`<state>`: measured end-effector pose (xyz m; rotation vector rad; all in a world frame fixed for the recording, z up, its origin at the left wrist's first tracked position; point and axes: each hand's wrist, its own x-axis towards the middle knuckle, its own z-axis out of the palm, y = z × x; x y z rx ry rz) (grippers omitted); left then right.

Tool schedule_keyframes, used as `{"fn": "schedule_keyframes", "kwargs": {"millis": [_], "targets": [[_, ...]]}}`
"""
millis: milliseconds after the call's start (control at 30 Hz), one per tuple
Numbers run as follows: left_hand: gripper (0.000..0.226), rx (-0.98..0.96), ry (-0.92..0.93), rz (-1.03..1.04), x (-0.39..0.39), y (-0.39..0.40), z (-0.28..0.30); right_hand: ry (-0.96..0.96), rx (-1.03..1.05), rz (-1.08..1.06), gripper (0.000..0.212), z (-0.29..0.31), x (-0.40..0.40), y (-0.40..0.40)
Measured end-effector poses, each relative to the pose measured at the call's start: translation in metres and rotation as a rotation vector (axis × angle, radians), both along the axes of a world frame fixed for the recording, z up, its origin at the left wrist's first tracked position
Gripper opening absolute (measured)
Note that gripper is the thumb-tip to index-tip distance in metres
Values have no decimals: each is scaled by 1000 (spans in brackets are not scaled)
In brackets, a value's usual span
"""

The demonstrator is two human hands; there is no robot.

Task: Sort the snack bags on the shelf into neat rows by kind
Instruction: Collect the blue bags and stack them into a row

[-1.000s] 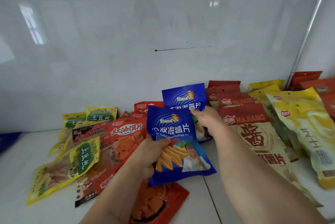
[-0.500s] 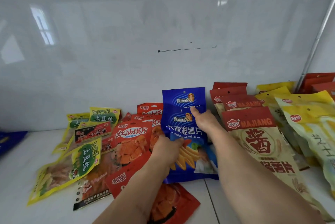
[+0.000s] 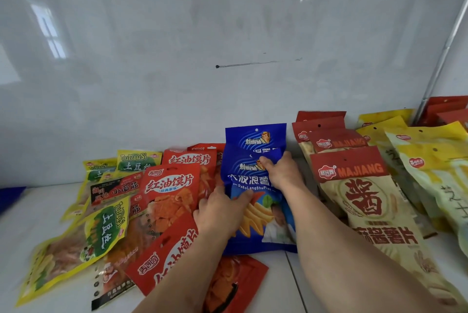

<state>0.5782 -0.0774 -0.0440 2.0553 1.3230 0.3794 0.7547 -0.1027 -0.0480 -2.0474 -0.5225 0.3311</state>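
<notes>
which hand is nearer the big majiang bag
Right. The right hand grips the front blue bag beside the MAJIANG bag; the left hand holds its far edge.

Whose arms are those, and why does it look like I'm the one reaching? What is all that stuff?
There is no machine here. A person wears a camera on their head, so you see what they see, looking down at their own two arms. They reach onto a white shelf covered in snack bags. The left hand and the right hand both hold the front blue chip bag, which stands just ahead of a second blue bag. To the left lies a messy heap of red bags and green-and-yellow bags. To the right, the red-topped cream bags and the yellow bags overlap in rows.
</notes>
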Motion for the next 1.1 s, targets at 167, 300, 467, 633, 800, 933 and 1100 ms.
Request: {"fn": "schedule_keyframes", "kwargs": {"millis": [167, 300, 467, 633, 800, 933, 1100], "targets": [[80, 25, 38, -11, 1, 6, -3, -36, -31, 17, 50, 0, -1, 3], [86, 71, 134, -95, 5, -3, -3, -68, -44, 0, 53, 1, 0, 3], [94, 70, 179, -154, 5, -13, 0, -123, -63, -39, 59, 8, -4, 1], [93, 70, 65, -92, -2, 2, -1, -361, -154, -75, 75, 20, -17, -1], [46, 242, -12, -13, -22, 15, 8, -748, -272, 45, 57, 30, -50, -8], [32, 435, 18, 22, -48, 19, 17, -981, -217, 231, 35, 32, -84, 2], [34, 604, 110, 66, -99, 38, 25, -1080, -162, 399, 27, 33, -130, 21]]}}
